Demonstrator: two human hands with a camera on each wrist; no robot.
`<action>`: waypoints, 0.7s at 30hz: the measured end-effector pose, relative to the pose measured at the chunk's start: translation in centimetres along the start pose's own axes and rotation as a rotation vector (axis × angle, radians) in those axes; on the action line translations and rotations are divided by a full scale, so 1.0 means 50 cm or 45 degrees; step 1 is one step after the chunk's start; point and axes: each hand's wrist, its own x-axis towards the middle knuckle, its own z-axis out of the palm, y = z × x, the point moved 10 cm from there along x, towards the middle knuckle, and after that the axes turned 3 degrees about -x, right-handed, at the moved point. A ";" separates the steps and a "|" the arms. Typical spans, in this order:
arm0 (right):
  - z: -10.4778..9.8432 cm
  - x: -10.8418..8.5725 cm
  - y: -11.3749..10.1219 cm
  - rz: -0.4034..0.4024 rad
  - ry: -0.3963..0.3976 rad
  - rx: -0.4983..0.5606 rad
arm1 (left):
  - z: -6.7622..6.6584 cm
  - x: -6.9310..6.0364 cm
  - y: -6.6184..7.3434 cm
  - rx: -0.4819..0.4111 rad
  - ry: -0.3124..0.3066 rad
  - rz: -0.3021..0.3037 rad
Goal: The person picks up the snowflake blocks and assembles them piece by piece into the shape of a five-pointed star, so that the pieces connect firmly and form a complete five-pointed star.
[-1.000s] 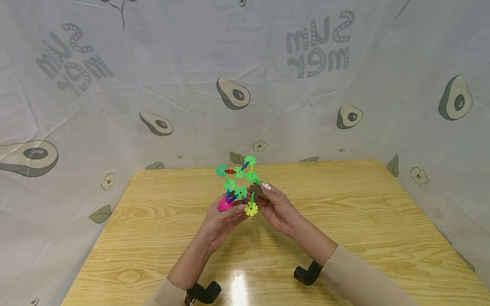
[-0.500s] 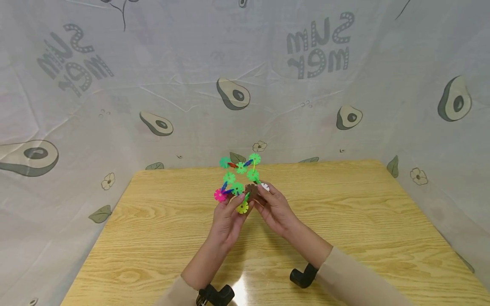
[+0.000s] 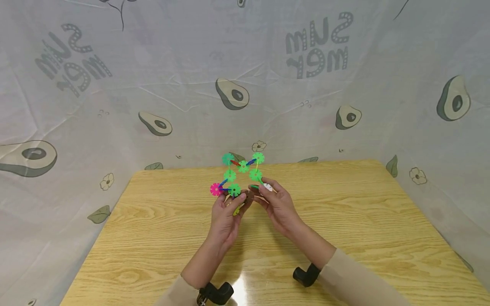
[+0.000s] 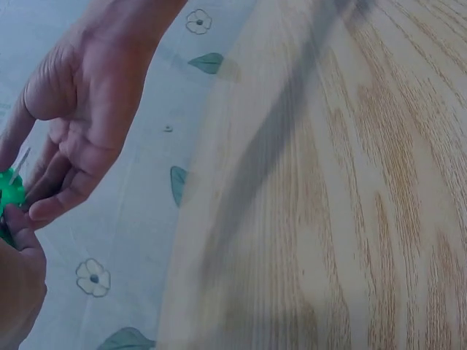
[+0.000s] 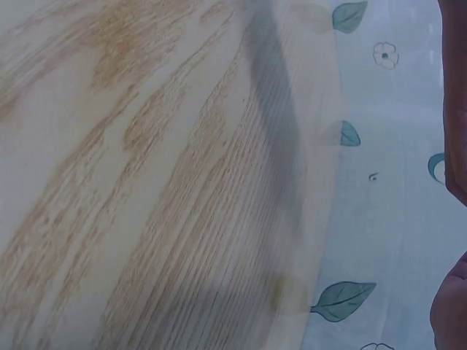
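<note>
Both hands hold up one ring of interlocking notched plastic discs above the table in the head view. Green discs [image 3: 243, 166] make up much of it, with red, blue and yellow discs set edge-on between them. The left hand [image 3: 223, 221] pinches the near side, by a brown disc [image 3: 248, 196], a pink disc [image 3: 216, 189] and a partly covered yellow disc [image 3: 236, 211]. The right hand [image 3: 281, 208] pinches the right side beside a white disc [image 3: 268, 187]. A green disc [image 4: 11, 191] shows at the left edge of the left wrist view. The right wrist view catches no discs.
The wooden table [image 3: 153, 238] spreads under both hands. A pale cloth [image 3: 183, 85] printed with avocados and leaves hangs behind it and at both sides. Black wrist mounts [image 3: 216, 293] sit near the cuffs.
The ring has turned and opened out, its pink disc shifting left and up. The near yellow disc has swung left and is now partly behind the left thumb. The right hand has barely moved.
</note>
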 end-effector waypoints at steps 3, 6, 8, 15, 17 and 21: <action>-0.001 -0.002 -0.010 -0.045 -0.021 -0.061 | -0.001 0.000 -0.001 0.025 0.010 -0.009; -0.001 -0.004 -0.015 -0.075 -0.054 -0.103 | -0.003 -0.001 -0.004 0.038 0.017 -0.022; -0.003 -0.006 -0.017 -0.085 -0.068 -0.117 | -0.003 -0.002 -0.006 0.056 0.017 -0.030; -0.006 -0.009 -0.016 -0.086 -0.103 -0.149 | -0.009 0.000 -0.011 0.110 0.060 -0.046; -0.007 -0.010 -0.015 -0.087 -0.108 -0.163 | -0.011 0.001 -0.009 0.117 0.081 -0.044; -0.007 -0.015 -0.014 -0.095 -0.120 -0.186 | -0.014 0.002 -0.003 0.109 0.129 -0.027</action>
